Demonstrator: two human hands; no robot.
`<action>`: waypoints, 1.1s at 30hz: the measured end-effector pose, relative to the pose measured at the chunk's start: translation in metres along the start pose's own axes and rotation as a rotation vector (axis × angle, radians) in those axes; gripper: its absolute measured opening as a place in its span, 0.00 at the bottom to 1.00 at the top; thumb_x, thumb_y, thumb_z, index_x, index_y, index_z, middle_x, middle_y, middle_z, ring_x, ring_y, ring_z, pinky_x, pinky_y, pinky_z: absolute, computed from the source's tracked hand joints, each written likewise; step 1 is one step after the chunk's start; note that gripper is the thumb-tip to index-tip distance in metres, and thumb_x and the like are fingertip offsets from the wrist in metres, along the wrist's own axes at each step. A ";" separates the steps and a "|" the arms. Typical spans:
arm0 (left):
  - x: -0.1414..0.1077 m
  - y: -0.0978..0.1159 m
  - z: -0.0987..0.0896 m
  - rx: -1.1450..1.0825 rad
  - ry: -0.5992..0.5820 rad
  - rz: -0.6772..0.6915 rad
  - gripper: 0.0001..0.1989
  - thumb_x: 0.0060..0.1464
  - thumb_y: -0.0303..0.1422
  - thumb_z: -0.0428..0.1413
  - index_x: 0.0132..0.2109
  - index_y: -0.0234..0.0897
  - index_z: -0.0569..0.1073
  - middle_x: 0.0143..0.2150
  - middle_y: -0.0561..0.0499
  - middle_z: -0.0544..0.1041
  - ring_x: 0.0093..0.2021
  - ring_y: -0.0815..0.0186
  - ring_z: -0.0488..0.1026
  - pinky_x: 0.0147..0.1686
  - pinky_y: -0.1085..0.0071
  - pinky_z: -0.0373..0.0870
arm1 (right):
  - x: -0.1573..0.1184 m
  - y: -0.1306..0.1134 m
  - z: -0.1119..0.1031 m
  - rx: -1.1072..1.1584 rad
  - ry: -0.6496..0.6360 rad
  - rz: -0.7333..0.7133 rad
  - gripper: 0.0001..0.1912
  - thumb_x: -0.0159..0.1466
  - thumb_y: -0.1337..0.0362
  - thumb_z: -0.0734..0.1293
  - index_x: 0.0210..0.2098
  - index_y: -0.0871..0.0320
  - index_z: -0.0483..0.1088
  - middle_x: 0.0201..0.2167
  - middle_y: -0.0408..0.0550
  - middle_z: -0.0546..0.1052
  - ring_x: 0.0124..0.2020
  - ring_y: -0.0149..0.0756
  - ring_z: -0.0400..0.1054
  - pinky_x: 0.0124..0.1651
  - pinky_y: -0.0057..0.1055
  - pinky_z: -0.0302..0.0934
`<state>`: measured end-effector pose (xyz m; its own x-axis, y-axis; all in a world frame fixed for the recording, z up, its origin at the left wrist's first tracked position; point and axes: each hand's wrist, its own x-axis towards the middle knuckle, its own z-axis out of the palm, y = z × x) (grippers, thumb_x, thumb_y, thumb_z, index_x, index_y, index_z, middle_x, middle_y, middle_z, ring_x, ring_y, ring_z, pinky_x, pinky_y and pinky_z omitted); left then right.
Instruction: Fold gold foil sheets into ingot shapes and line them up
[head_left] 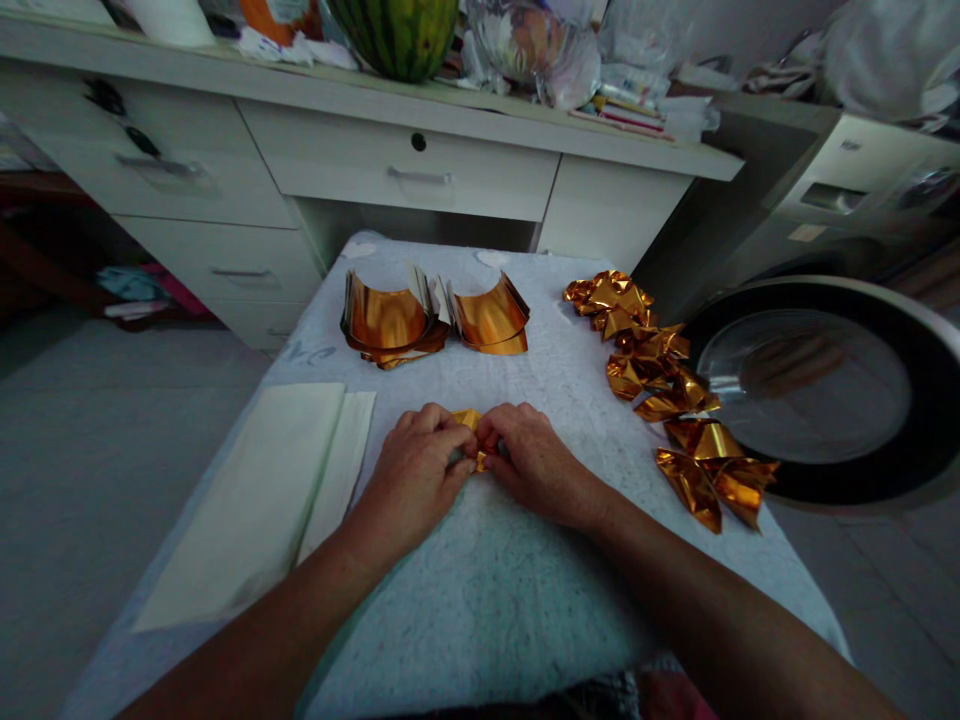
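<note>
A small piece of gold foil paper (468,419) is pinched between my two hands at the middle of the cloth-covered table (480,600). My left hand (420,460) grips its left side with fingers closed. On the other side, my right hand (536,460) has its fingers pressed on the foil too. Most of the piece is hidden by my fingers. Beyond the hands lie two stacks of curved gold foil sheets, a left one (386,318) and a right one (491,315). Several folded gold foil pieces (649,360) form a row along the right side.
White folded paper sheets (247,490) lie at the left. Behind the table stands a white counter with drawers (480,180), bearing a watermelon (397,35) and clutter. An open round washing machine door (817,390) borders the table's right edge.
</note>
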<state>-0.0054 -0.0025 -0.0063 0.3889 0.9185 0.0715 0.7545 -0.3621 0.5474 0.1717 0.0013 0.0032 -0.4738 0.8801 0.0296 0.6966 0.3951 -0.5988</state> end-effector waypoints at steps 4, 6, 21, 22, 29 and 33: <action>0.000 -0.001 -0.003 -0.024 -0.036 -0.009 0.05 0.52 0.26 0.56 0.36 0.40 0.75 0.41 0.49 0.71 0.45 0.57 0.66 0.47 0.57 0.66 | 0.000 -0.001 -0.001 -0.006 -0.008 0.005 0.11 0.59 0.76 0.63 0.39 0.57 0.66 0.37 0.46 0.72 0.40 0.38 0.61 0.45 0.36 0.53; -0.001 -0.002 -0.005 -0.035 -0.062 -0.013 0.06 0.52 0.27 0.57 0.38 0.40 0.75 0.43 0.48 0.71 0.46 0.57 0.66 0.49 0.57 0.66 | 0.000 -0.003 0.000 -0.010 -0.004 0.022 0.10 0.59 0.75 0.64 0.39 0.57 0.66 0.37 0.47 0.72 0.40 0.38 0.61 0.45 0.36 0.53; -0.002 -0.008 -0.002 -0.045 -0.082 0.005 0.07 0.53 0.26 0.56 0.40 0.40 0.74 0.46 0.49 0.70 0.48 0.57 0.65 0.49 0.58 0.65 | -0.002 -0.003 0.011 -0.047 0.054 0.058 0.12 0.59 0.71 0.64 0.42 0.57 0.63 0.38 0.47 0.72 0.39 0.40 0.59 0.43 0.36 0.51; -0.002 -0.008 -0.002 -0.047 -0.083 0.004 0.07 0.53 0.26 0.56 0.40 0.40 0.74 0.46 0.49 0.70 0.48 0.57 0.65 0.50 0.58 0.65 | -0.003 -0.002 0.010 -0.035 0.050 0.042 0.13 0.59 0.72 0.64 0.43 0.57 0.62 0.38 0.47 0.72 0.39 0.40 0.59 0.43 0.36 0.51; -0.001 -0.008 -0.002 -0.050 -0.097 -0.018 0.08 0.53 0.26 0.58 0.41 0.40 0.74 0.47 0.49 0.70 0.49 0.56 0.64 0.50 0.58 0.64 | -0.006 0.005 0.005 0.020 0.003 -0.021 0.19 0.56 0.78 0.61 0.45 0.56 0.60 0.41 0.47 0.71 0.41 0.39 0.59 0.45 0.37 0.52; -0.001 -0.009 -0.002 -0.046 -0.095 -0.006 0.08 0.53 0.26 0.58 0.41 0.40 0.74 0.47 0.49 0.70 0.48 0.57 0.64 0.50 0.57 0.64 | -0.006 0.003 0.003 0.027 -0.024 -0.018 0.19 0.54 0.79 0.58 0.43 0.56 0.60 0.41 0.48 0.70 0.41 0.39 0.59 0.46 0.37 0.53</action>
<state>-0.0139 0.0001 -0.0102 0.4344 0.9006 -0.0105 0.7327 -0.3466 0.5857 0.1755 -0.0030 -0.0011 -0.4989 0.8664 0.0218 0.6730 0.4031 -0.6201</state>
